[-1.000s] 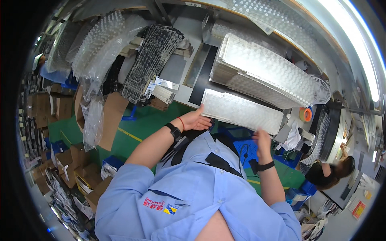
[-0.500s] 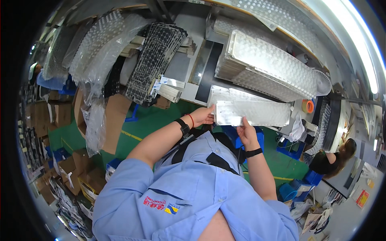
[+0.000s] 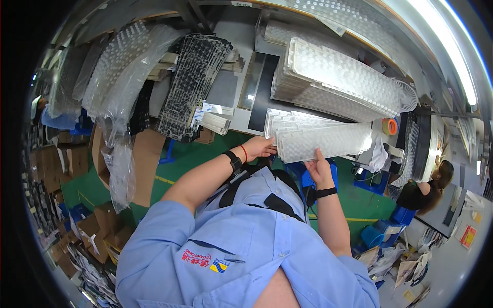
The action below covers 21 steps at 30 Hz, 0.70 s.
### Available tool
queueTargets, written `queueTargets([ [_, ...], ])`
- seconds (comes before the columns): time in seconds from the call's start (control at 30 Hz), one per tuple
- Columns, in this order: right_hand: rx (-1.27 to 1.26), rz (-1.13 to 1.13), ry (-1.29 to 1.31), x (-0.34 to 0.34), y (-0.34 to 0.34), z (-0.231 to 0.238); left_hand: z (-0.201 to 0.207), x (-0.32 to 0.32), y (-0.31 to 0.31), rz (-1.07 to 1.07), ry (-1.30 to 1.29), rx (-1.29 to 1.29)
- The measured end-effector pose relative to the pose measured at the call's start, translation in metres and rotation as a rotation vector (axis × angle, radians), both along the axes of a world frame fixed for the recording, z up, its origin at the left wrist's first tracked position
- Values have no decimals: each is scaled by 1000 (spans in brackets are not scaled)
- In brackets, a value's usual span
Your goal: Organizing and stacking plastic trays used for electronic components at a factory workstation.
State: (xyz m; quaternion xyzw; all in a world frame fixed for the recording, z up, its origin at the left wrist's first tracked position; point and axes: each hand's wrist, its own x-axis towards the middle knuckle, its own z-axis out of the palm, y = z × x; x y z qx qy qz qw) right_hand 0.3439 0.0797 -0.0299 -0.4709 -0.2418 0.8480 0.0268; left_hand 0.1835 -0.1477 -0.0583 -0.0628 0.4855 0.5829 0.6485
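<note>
A: Hand state? 
B: The left hand (image 3: pixel 259 147) and right hand (image 3: pixel 319 169) are both closed on the near edge of the clear blister tray (image 3: pixel 324 141), held at frame centre above the bench (image 3: pixel 233 95).

A: Risk?
B: Edge-only grip; the tray could flex and slip, or catch the tray stack (image 3: pixel 336 82) beyond, upper right.

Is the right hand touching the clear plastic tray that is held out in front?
Touching. In the head view, the right hand grips the lower edge of the clear plastic tray, its fingers lying on the tray with no gap.
</note>
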Motion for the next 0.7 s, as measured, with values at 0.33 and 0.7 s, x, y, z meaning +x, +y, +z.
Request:
queueTargets([
  [0.33, 41, -26, -23, -6, -10, 0, -1, -13, -1, 65, -254, -72],
  [0.7, -6, -68, -68, -7, -15, -3, 3, -12, -2, -100, -46, -113],
])
